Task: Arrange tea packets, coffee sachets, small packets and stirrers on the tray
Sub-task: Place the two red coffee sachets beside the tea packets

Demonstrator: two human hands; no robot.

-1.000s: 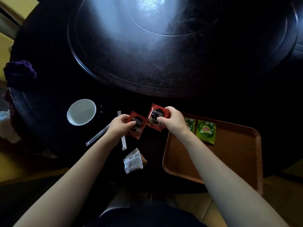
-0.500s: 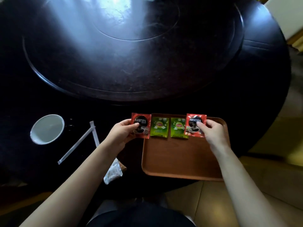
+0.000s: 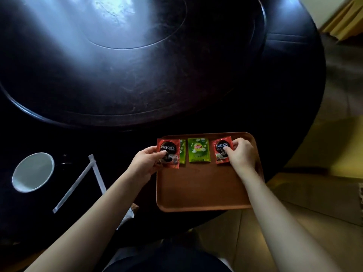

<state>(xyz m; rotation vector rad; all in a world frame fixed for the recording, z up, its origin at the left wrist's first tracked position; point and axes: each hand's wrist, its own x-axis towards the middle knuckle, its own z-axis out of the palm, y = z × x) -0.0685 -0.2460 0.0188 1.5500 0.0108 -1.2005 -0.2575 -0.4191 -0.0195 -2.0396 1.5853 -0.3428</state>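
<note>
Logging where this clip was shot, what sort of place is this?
Probably a restaurant or hotel room: a big round dark table with a turntable, plus a tray of coffee sachets and tea packets.

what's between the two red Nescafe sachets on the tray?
In the head view, two green Lipton tea packets: one fully visible, the other mostly covered by the left-hand Nescafe sachet. The right-hand sachet lies just beyond.
</note>
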